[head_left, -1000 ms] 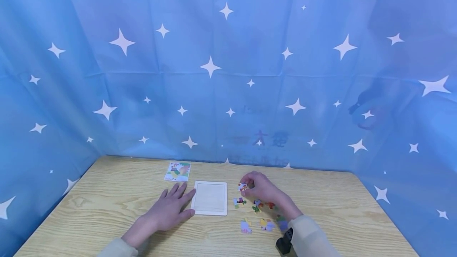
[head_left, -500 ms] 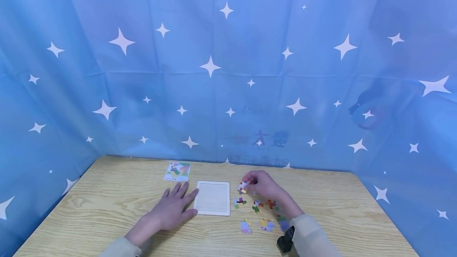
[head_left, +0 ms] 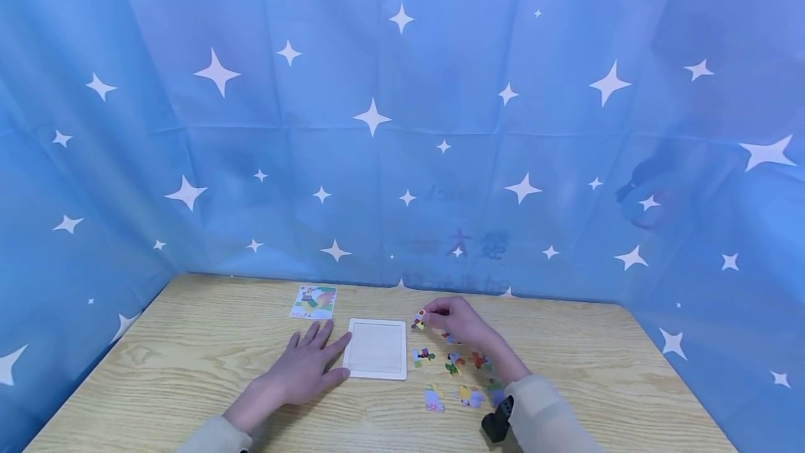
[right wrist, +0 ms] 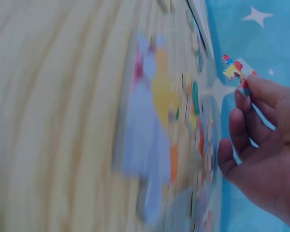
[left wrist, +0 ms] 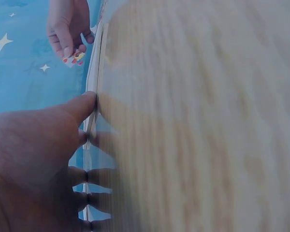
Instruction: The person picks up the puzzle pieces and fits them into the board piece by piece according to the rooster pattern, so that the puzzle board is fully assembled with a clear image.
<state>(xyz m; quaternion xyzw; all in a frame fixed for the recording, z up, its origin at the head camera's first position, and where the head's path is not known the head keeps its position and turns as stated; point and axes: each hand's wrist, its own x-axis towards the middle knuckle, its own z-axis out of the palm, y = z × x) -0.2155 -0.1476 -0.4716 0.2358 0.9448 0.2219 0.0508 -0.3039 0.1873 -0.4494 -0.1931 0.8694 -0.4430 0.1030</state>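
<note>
My right hand (head_left: 462, 320) pinches a jigsaw piece (right wrist: 238, 71) between thumb and fingertips, raised over the table. The piece is white with red and yellow shapes; in the left wrist view the same patterned piece (left wrist: 75, 58) hangs from the fingers. Spread flat on the wood, my left hand (head_left: 305, 369) has its thumb and index fingertip at the left edge of a white square puzzle tray (head_left: 375, 377). No pieces lie in the tray. Several loose jigsaw pieces (head_left: 469, 396) lie right of it, below the right hand, some partly hidden by the right wrist.
A small printed picture card (head_left: 313, 302) with colourful shapes lies behind the left hand. The wooden table (head_left: 207, 341) ends at a blue curtain (head_left: 402, 159) with white stars. A black device (head_left: 497, 421) is strapped at the right cuff.
My right hand has raised the pinched piece and turned it, shifting slightly left and away. The tray and my left hand have slid a little to the right.
</note>
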